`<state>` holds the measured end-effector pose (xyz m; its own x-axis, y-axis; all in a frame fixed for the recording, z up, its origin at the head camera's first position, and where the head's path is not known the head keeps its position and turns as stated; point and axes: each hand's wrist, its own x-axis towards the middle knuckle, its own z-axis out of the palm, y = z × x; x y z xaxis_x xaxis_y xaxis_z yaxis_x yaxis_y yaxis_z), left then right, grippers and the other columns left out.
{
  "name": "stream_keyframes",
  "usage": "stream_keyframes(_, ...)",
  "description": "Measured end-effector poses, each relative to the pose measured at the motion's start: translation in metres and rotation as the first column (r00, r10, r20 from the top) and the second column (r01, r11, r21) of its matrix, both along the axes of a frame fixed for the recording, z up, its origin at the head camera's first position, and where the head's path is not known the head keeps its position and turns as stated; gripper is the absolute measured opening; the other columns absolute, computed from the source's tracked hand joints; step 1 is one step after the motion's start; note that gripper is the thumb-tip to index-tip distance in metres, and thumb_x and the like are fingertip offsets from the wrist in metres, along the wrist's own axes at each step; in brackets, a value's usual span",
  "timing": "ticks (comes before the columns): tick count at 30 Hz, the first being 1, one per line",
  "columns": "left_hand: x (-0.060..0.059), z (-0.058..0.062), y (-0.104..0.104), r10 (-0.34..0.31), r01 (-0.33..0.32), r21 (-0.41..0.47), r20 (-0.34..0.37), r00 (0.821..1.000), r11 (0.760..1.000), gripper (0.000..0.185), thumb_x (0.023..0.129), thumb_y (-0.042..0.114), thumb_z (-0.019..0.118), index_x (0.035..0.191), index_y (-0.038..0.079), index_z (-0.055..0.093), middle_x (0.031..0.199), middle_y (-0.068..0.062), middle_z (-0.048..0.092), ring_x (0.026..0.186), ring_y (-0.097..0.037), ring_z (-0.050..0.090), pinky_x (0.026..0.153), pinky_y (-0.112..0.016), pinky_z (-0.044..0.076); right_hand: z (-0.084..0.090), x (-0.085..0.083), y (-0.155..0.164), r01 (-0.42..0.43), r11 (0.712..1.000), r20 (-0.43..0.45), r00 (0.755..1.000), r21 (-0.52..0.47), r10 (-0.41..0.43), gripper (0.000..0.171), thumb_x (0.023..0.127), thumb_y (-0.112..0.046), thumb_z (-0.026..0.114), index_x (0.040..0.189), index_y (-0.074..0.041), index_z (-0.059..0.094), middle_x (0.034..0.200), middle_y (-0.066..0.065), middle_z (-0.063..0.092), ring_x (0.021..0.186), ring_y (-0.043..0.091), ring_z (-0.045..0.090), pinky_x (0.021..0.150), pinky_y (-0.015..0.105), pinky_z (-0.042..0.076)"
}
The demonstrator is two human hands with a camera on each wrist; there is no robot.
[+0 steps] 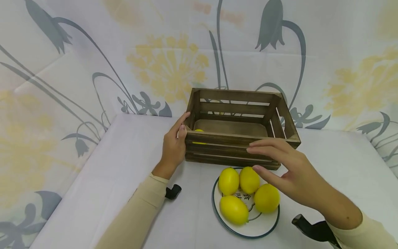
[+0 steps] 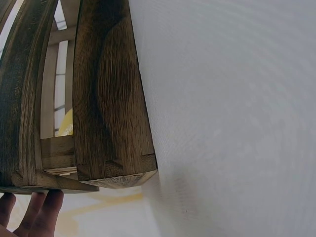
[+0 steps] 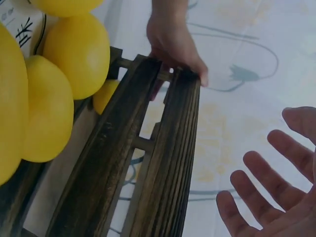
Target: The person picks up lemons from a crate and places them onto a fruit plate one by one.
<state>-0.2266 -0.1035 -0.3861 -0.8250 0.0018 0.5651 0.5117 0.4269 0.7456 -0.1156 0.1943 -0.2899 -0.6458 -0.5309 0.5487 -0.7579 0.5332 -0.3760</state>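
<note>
A dark brown slatted wooden crate [image 1: 224,139] stands at the back of the table. My left hand [image 1: 174,145] grips its left end, thumb near the front corner; the left wrist view shows fingertips [image 2: 47,210] against the wood. Inside, a yellow lemon [image 1: 199,130] partly shows at the left end behind the front slats. In front of the crate is a white, blue-rimmed plate [image 1: 215,204] with several lemons [image 1: 234,210] on it. My right hand [image 1: 287,169] hovers over the plate's far right edge, close to the crate's front, fingers spread and holding nothing.
A white cloth [image 1: 102,193] covers the table, and a flower-patterned curtain [image 1: 174,65] hangs behind the crate. Black wrist mounts [image 1: 312,228] stick out beside both sleeves. Dark lettering marks the plate's middle.
</note>
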Motion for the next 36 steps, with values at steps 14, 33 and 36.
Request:
stream_keyframes(14, -0.003, 0.004, -0.002, 0.012, -0.012, -0.014, -0.007, 1.0, 1.0, 0.066, 0.101, 0.065, 0.022, 0.147, 0.028, 0.051, 0.075, -0.001, 0.043, 0.056, -0.012, 0.031, 0.05, -0.028, 0.029, 0.009, -0.035, -0.021, -0.001, 0.996, -0.094, 0.996, 0.086, 0.01, 0.043, 0.086, -0.006, 0.075, 0.127, -0.013, 0.066, 0.128, 0.003, 0.062, 0.119, 0.019, 0.057, 0.096, 0.009, 0.041)
stream_keyframes(33, 0.0, -0.001, -0.003, 0.021, -0.021, 0.0, 0.033, 0.999, 1.0, 0.055, 0.102, 0.055, 0.027, 0.147, 0.033, 0.051, 0.07, -0.002, 0.043, 0.055, -0.013, 0.031, 0.049, -0.029, 0.03, 0.069, -0.092, -0.052, -0.016, 0.94, 0.155, 0.987, 0.34, -0.039, 0.03, 0.096, -0.024, 0.068, 0.124, -0.014, 0.068, 0.126, 0.003, 0.065, 0.115, 0.022, 0.062, 0.093, 0.043, 0.054)
stream_keyframes(36, 0.0, 0.0, -0.001, 0.014, -0.014, 0.004, 0.016, 1.0, 1.0, 0.052, 0.103, 0.048, 0.03, 0.147, 0.031, 0.051, 0.072, -0.003, 0.045, 0.056, -0.013, 0.032, 0.05, -0.03, 0.031, 0.082, -0.103, -0.051, -0.027, 0.936, 0.159, 0.987, 0.35, -0.032, 0.027, 0.094, -0.021, 0.07, 0.121, -0.013, 0.07, 0.12, 0.002, 0.068, 0.107, 0.02, 0.064, 0.089, 0.042, 0.055)
